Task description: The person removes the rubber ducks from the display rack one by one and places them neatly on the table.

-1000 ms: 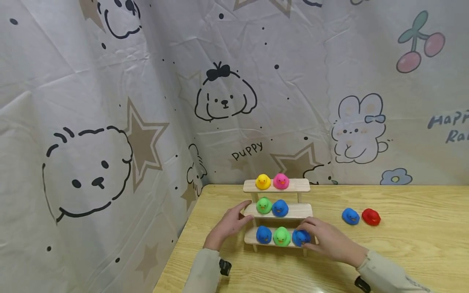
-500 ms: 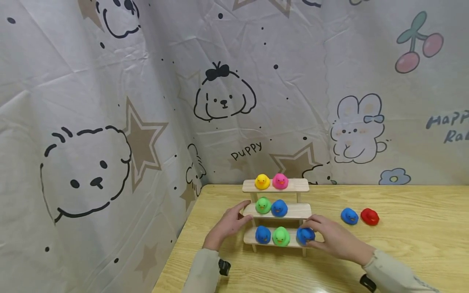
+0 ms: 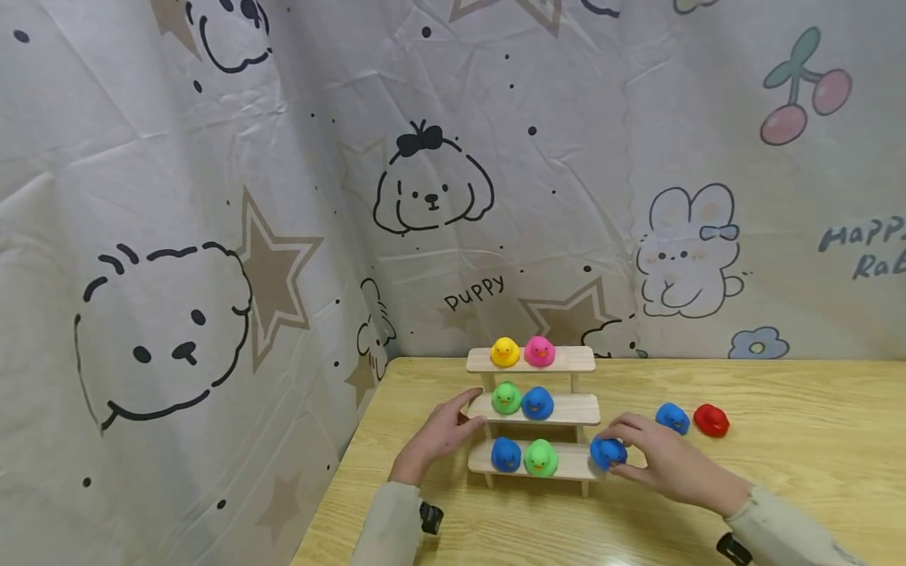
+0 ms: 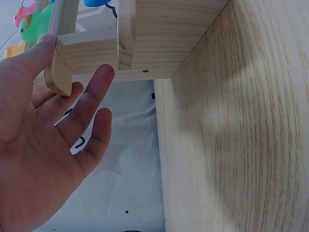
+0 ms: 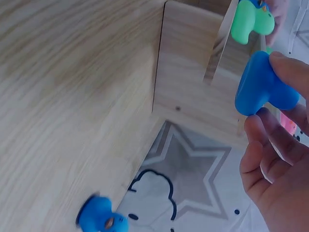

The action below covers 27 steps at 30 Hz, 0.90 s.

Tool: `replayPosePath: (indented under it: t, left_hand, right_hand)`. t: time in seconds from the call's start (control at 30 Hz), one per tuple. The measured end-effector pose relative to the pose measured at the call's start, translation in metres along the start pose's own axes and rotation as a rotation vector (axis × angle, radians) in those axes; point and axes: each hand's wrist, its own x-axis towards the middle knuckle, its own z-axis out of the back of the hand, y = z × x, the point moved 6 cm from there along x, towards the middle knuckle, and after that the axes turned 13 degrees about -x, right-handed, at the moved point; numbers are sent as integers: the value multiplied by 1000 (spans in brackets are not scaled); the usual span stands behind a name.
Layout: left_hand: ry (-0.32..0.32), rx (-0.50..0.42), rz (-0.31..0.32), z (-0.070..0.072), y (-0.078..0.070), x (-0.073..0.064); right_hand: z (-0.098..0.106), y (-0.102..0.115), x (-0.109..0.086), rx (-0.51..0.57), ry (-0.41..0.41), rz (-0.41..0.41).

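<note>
A three-step wooden display shelf (image 3: 576,408) stands on the table. My left hand (image 3: 440,434) holds the left end of its middle board, thumb (image 4: 41,53) on the board and the other fingers spread below. My right hand (image 3: 668,457) pinches a blue rubber duck (image 3: 607,453) just off the right end of the bottom board. In the right wrist view that duck (image 5: 260,84) is between thumb and fingertips. On the bottom board sit a blue duck (image 3: 506,455) and a green duck (image 3: 541,458); above are a green duck (image 3: 506,398) and a blue duck (image 3: 537,403).
The top board bears a yellow duck (image 3: 505,352) and a pink duck (image 3: 540,351). Right of the shelf, a blue duck (image 3: 672,418) and a red duck (image 3: 711,421) lie on the wooden table (image 3: 800,464). A printed curtain (image 3: 566,196) hangs behind.
My right hand has moved right, taking the blue duck from the right part of the bottom board to beyond its end. The left hand keeps its place on the shelf.
</note>
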Motion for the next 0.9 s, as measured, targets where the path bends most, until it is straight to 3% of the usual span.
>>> replayPosePath:
  t: [0.4, 0.6, 0.9]
  left_hand:
    - [1, 6, -6, 0, -1, 0]
    - [1, 5, -7, 0, -1, 0]
    - [-3, 11, 13, 0, 1, 2]
  right_hand:
    - [23, -31, -22, -65, -15, -95]
    - [32, -52, -34, -134, -72, -110]
    - [44, -80, -41, -167, -42, -225]
